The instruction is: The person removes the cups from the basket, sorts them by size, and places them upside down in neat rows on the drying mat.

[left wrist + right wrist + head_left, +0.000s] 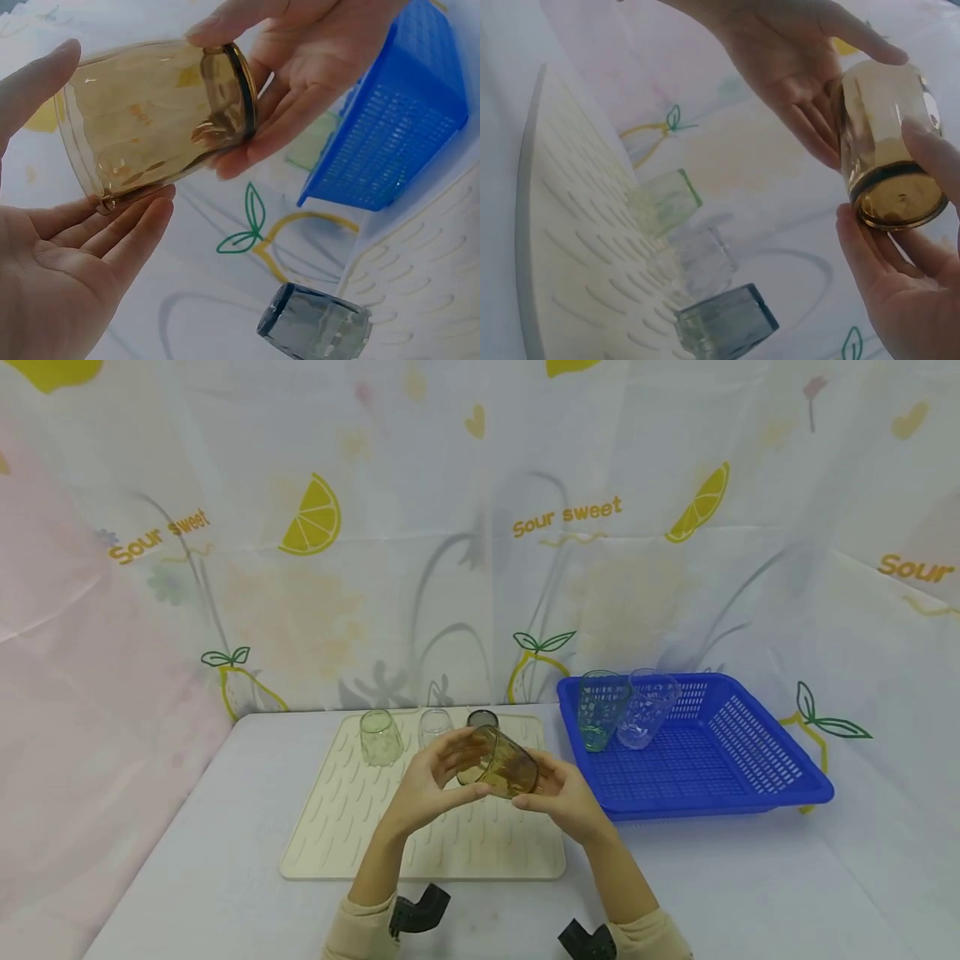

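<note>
An amber glass (513, 766) is held tilted on its side between both hands, above a cream drying mat (330, 835). My left hand (427, 787) grips it near the rim, with the thumb and fingers on opposite sides. At the base end, my right hand (567, 797) pinches it; in the right wrist view the thick round bottom faces the camera. Behind the hands, on the mat's far part, stand a pale green glass (381, 739), a clear glass (434, 723) and a dark grey glass (315, 322), which the amber glass and left hand partly cover in the head view.
A blue plastic basket (705, 806) stands right of the mat. Inside, at its left end, a teal glass (598, 714) and another clear glass (647, 712) lean. A printed curtain (420, 568) hangs behind the white table (202, 860). Black mounts sit on both wrists.
</note>
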A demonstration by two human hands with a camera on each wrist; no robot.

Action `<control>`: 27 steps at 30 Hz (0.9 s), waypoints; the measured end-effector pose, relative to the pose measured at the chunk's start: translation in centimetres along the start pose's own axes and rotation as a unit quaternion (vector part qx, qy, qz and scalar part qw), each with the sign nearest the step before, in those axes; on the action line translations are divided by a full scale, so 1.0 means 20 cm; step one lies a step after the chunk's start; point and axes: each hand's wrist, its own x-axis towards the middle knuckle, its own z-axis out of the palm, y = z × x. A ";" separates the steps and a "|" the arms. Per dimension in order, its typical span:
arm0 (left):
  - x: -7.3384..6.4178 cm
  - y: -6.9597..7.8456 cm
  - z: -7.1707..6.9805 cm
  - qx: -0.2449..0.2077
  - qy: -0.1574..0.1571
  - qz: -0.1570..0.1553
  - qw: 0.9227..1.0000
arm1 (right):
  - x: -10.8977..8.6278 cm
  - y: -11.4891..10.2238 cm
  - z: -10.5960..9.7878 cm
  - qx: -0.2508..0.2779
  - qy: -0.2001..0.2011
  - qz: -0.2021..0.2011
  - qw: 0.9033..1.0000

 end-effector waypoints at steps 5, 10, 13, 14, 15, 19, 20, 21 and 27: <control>-0.01 -0.01 0.00 -0.004 0.007 -0.028 1.000 | 0.00 -0.04 -0.03 -0.010 0.040 -0.001 0.999; -0.01 0.00 0.00 -0.015 0.001 -0.054 0.998 | 0.01 -0.05 -0.04 0.008 0.053 -0.029 0.998; -0.01 0.00 -0.01 -0.017 -0.007 -0.066 0.998 | 0.01 -0.04 -0.03 0.037 0.044 -0.061 0.996; -0.02 0.00 -0.01 -0.015 -0.009 -0.071 0.997 | 0.02 -0.03 -0.03 0.045 0.040 -0.070 0.996; -0.02 -0.01 -0.01 -0.014 -0.012 -0.076 0.997 | 0.02 -0.03 -0.03 0.052 0.035 -0.079 0.995; -0.04 -0.02 0.00 0.002 -0.026 -0.105 0.994 | 0.03 -0.02 -0.03 0.055 0.005 -0.088 0.995; -0.05 -0.02 0.00 0.006 -0.030 -0.113 0.993 | 0.04 -0.03 -0.03 0.049 -0.004 -0.084 0.995; -0.05 -0.02 0.00 0.009 -0.034 -0.120 0.992 | 0.04 -0.03 -0.03 0.041 -0.017 -0.084 0.996; -0.07 -0.04 0.00 0.031 -0.053 -0.134 0.989 | 0.07 -0.09 -0.04 -0.037 -0.063 -0.087 0.994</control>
